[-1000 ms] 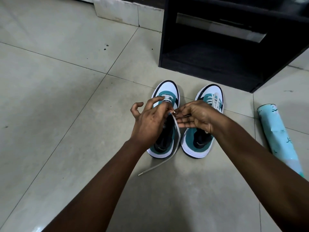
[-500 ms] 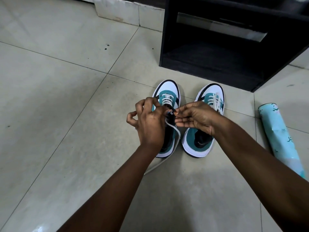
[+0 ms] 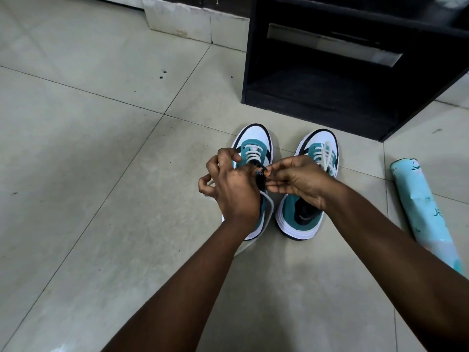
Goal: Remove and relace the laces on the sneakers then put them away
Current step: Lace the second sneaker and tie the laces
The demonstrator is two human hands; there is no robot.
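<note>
Left hand [image 3: 232,189] fingers curled, pinching white lace [image 3: 269,207] over left sneaker [image 3: 256,146]; right hand [image 3: 297,179] fingertips pinching lace tip, right sneaker [image 3: 302,214] beside.

Dim, soft indoor light with a greenish cast; the floor tiles [image 3: 101,174] show faint sheen near the bottom edge, the black cabinet [image 3: 342,80] swallows detail, and grout lines bow toward the edges
</note>
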